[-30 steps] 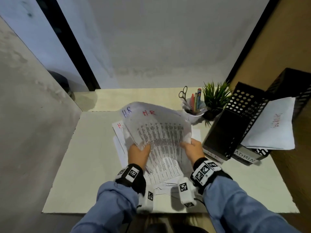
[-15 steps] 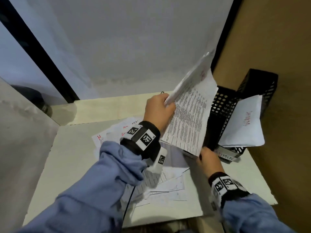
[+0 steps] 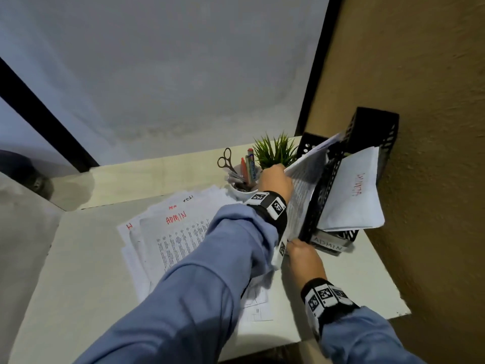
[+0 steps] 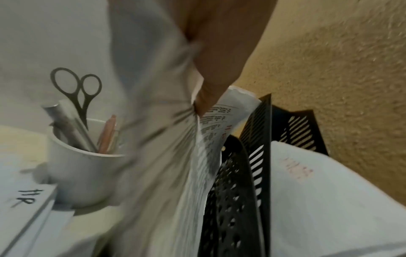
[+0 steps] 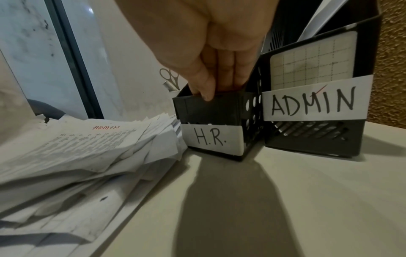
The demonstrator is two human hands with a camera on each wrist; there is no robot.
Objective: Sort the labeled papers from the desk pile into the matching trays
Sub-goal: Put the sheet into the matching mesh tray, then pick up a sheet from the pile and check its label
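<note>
The left sleeve (image 3: pixel 183 285) hides a good part of the paper pile (image 3: pixel 168 240) in the head view, and the right hand's (image 3: pixel 304 256) fingertips are out of sight there behind the left wrist band and the sheets. The held sheets (image 3: pixel 301 190) are blurred in the left wrist view, so their red label near the top edge cannot be read (only that it is short and red). They are white pages of printed columns, bent and creased where the left hand (image 3: pixel 275 179) pinches their upper edge between thumb and curled fingers (image 4: pixel 211 90), and they stand nearly upright with the lower part down in the black perforated H.R. tray (image 5: pixel 211 111). That tray stands on the tabletop (image 3: pixel 78 258) just beside the ADMIN tray (image 5: pixel 314 135), which already holds a sheet marked in red (image 3: pixel 351 195) drooping over its side. Only the right wrist view shows both tray labels face on, and shows the right hand gripping the H.R. tray's front lip, thumb (image 5: pixel 204 87) outside and fingers hooked inside. Only the left wrist view shows the thumb pressed into the paper. The head view alone shows the whole pile, its top page headed ADMIN in red, beside a white mug (image 3: pixel 242 193) holding scissors (image 3: pixel 225 160) and pens, with a small green plant (image 3: pixel 275 152) behind.
</note>
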